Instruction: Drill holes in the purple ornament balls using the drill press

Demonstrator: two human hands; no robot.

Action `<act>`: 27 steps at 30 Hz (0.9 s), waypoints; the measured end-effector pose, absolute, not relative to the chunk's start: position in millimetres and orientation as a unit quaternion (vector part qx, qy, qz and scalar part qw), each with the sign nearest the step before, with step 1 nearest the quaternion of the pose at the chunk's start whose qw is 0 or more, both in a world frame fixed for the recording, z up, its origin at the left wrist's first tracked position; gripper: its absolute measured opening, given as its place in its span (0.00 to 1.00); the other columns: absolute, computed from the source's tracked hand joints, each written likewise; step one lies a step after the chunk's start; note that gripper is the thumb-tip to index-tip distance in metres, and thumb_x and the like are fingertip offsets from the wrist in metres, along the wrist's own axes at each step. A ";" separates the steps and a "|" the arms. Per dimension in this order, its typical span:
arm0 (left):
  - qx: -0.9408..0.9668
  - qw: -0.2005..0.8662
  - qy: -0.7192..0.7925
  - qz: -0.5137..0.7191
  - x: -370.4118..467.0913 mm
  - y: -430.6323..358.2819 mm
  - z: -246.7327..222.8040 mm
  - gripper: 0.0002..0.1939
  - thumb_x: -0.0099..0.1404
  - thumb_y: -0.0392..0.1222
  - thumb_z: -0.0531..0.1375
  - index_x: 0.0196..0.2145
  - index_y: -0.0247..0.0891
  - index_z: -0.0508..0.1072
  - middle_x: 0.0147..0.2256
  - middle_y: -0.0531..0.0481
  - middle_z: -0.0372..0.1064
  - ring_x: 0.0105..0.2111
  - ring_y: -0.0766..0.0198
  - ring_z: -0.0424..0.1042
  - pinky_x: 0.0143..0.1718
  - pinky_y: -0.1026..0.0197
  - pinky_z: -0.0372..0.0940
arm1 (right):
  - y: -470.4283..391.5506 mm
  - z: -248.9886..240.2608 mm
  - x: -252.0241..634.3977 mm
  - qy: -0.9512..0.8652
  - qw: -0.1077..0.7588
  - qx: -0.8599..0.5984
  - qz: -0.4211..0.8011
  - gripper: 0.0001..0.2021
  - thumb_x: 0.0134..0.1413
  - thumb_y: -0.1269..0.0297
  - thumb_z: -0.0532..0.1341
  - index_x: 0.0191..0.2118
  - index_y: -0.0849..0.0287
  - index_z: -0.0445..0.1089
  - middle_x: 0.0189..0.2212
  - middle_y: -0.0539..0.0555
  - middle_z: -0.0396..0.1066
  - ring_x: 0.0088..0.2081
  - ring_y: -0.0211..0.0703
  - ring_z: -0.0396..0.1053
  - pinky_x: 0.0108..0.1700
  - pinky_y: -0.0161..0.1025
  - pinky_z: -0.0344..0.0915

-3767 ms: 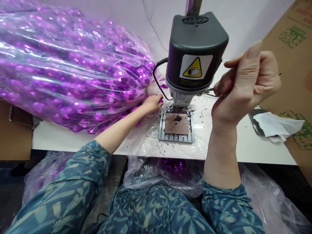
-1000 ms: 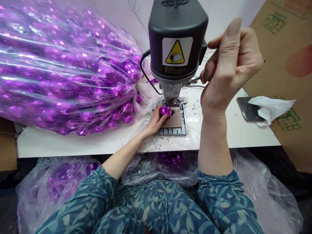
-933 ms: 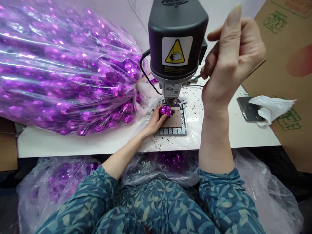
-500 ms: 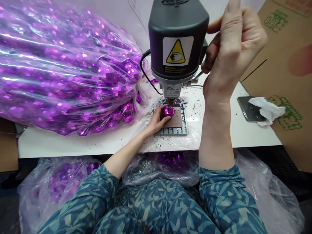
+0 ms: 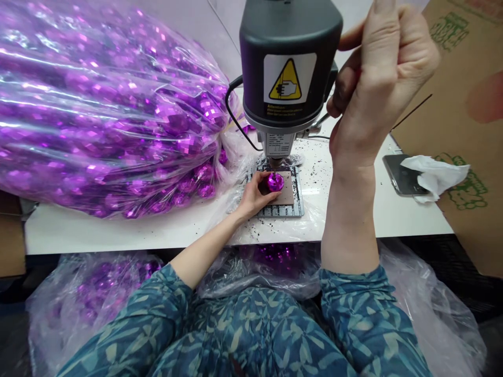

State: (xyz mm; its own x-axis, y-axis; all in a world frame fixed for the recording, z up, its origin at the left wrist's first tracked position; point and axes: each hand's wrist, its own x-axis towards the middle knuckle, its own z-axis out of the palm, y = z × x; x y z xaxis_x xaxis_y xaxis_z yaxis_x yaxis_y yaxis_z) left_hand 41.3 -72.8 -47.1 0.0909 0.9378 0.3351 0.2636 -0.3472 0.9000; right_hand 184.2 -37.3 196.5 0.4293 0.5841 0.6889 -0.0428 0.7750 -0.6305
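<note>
A small shiny purple faceted ball sits on a brown square board below the drill press. My left hand pinches it from the left, between thumb and fingers. The black drill press with a yellow warning label stands over the board on a grey slotted base. Raised at the machine's right side, my right hand is closed, its fingers curled near a metal lever; what they grip is hidden behind the hand.
A large clear bag of purple balls fills the left of the white table. Dark chips lie around the base. A phone and crumpled tissue are at right, beside a cardboard box. Plastic bags hang below the edge.
The purple ball and my left hand have shifted slightly right and toward me. My right hand appears slightly farther right, and the camera view has shifted a little.
</note>
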 end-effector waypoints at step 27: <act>0.675 0.311 0.456 0.489 41.1 -71.0 -52.8 0.31 0.57 0.45 0.76 0.53 0.42 0.68 0.51 0.44 0.75 0.51 0.51 0.78 0.56 0.44 0.73 | -82.5 133.8 186.2 -0.498 0.822 -0.257 0.104 0.20 0.65 0.46 0.59 0.28 0.55 0.67 0.16 0.43 0.51 0.16 0.25 0.50 0.24 0.34 0.50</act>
State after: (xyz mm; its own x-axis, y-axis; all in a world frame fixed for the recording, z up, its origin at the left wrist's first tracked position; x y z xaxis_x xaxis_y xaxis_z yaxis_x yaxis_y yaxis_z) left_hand 41.1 -71.0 -52.8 0.1055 0.9199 0.3778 0.3118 -0.3913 0.8658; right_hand 186.2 -82.5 133.8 0.4829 0.4275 0.7643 0.0845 0.8460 -0.5265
